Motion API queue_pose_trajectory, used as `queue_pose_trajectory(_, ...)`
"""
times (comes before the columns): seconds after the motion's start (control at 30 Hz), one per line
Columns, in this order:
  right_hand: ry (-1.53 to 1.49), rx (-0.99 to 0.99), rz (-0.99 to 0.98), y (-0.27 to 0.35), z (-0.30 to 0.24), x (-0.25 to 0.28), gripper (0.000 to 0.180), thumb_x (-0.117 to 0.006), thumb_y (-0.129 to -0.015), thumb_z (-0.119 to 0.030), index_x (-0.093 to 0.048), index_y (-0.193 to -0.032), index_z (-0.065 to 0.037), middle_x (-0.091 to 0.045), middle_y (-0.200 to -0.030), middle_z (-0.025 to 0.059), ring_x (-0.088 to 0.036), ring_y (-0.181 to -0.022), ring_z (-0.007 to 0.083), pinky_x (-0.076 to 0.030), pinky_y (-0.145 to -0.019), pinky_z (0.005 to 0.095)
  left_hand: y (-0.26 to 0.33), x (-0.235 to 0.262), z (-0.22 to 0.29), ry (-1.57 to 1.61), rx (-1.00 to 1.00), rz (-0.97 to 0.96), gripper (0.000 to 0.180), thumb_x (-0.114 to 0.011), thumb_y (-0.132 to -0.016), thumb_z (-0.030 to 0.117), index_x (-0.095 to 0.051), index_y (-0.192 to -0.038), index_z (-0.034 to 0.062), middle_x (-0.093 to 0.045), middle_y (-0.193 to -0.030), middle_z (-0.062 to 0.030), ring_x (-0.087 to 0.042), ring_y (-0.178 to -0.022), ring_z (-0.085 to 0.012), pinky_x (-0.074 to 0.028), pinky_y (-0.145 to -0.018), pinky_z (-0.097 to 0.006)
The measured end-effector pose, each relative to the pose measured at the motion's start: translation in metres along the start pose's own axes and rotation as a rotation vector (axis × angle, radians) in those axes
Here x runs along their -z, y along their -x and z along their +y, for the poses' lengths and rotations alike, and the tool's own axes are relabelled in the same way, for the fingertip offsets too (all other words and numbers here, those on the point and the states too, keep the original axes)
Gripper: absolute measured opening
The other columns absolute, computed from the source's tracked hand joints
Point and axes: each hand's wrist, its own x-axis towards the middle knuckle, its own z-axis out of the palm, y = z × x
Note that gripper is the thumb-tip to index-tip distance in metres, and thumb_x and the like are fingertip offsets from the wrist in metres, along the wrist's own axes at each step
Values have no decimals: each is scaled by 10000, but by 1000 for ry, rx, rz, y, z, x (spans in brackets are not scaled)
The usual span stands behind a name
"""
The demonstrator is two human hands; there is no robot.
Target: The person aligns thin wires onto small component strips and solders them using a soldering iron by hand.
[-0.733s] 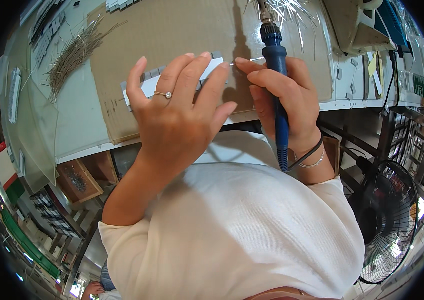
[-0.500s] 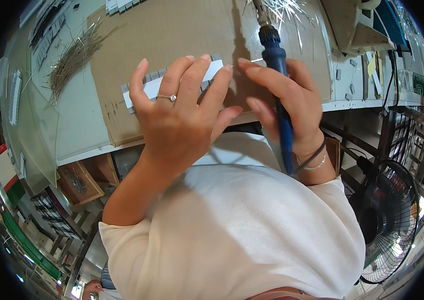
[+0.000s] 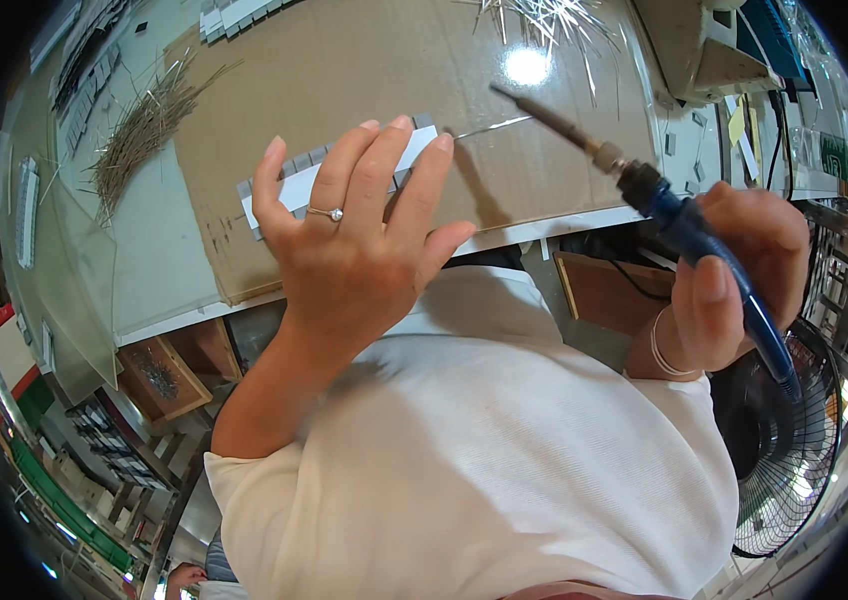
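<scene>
Two hands are in view: the left hand [image 3: 359, 250], wearing one ring [image 3: 327, 213], and the right hand [image 3: 734, 280], wearing one thin bracelet [image 3: 658, 350]. There is one blue-handled soldering iron [image 3: 684, 225], one white strip with grey tabs [image 3: 319, 180], and one cardboard sheet [image 3: 364, 80] on the worktop [image 3: 159, 260]. Two loose heaps of thin wires lie there, one brownish [image 3: 144, 130] and one silvery [image 3: 544, 15], and one floor fan [image 3: 794, 460] stands below.
</scene>
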Motion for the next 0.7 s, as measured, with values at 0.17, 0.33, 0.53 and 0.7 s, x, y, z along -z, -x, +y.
queue_pose_trajectory(0.17, -174, -68, 36, 2, 4, -12, 213, -666, -748, -5, -495, -874, 14, -486, -631, 61, -388, -512, 82, -269, -483, 227, 1, 0, -1, 8, 1, -24, 478, -682, -770, 475, -660, -1141, 174, -563, -1245, 1, -509, -1160, -165, -199, -1065, -520)
queue_pose_trajectory(0.33, -140, -132, -3, 2, 1, -21, 206, -673, -727, -9, -506, -846, 7, -462, -628, 37, -369, -524, 77, -260, -486, 229, 2, 0, 0, 11, 8, -12, 485, -703, -752, 461, -661, -1139, 172, -567, -1246, 0, -513, -1158, -166, -196, -1068, -520)
queue_pose_trajectory(0.53, -168, -219, 79, 0, 1, -27, 182, -667, -716, -25, -514, -812, -8, -450, -628, 24, -355, -526, 74, -254, -494, 230, 2, -1, -1, 15, 8, -2, 502, -710, -735, 476, -664, -1134, 174, -575, -1238, 2, -513, -1158, -164, -196, -1074, -515)
queue_pose_trajectory(0.7, -165, -204, 67, -1, 2, -27, 175, -653, -713, -17, -506, -806, 5, -443, -619, 29, -362, -508, 81, -257, -473, 245, 0, 0, -1, 22, 10, -7, 490, -707, -740, 472, -666, -1129, 177, -577, -1241, 4, -515, -1158, -163, -193, -1076, -513)
